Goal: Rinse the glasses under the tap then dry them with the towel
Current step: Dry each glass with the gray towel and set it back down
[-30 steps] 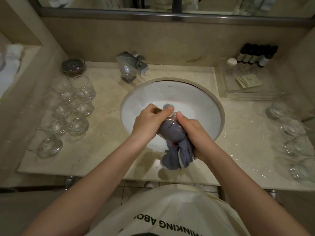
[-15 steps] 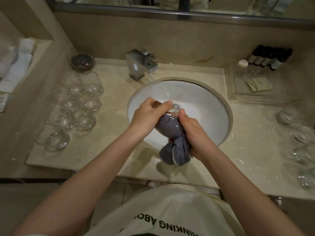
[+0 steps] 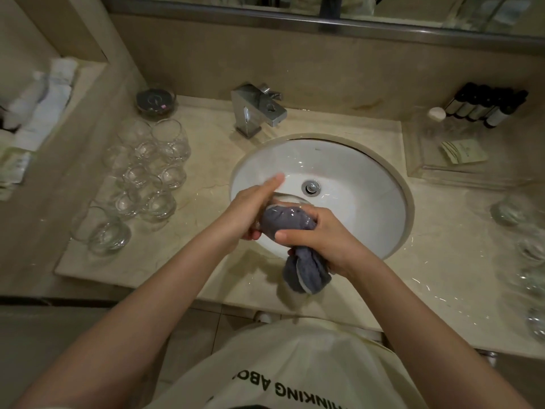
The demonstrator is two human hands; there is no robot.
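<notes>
Over the near edge of the sink (image 3: 392, 219), a person in a pale printed shirt (image 3: 295, 367) holds a clear glass (image 3: 290, 206) between both hands, with a grey towel (image 3: 283, 221) stuffed inside it. The right hand (image 3: 320, 242) is curled around the towel and the side of the glass, thumb laid across the cloth; the towel's loose end (image 3: 306, 276) hangs below this hand over the front of the counter (image 3: 206, 261). The left hand (image 3: 250, 208) cups the other side of the glass, its lower fingers curled beneath it, while the forefinger (image 3: 274, 181) points out straight and blurred over the basin. The glass lies tilted, its rim towards the drain (image 3: 310, 187). Left of the sink, a cluster of upright glasses (image 3: 153, 169) stands on the counter, packed closely, with one more glass (image 3: 103, 231) nearer the front edge. At the right edge, further glasses (image 3: 525, 231) appear, blurred. Behind the basin stands a square chrome tap (image 3: 256, 110); no water can be seen running from it. Further back, a dark round dish (image 3: 155, 102) sits at the left, and a clear tray (image 3: 448, 154) with small dark bottles (image 3: 486, 109) at the right. White folded towels (image 3: 44, 104) lie on a side ledge.
</notes>
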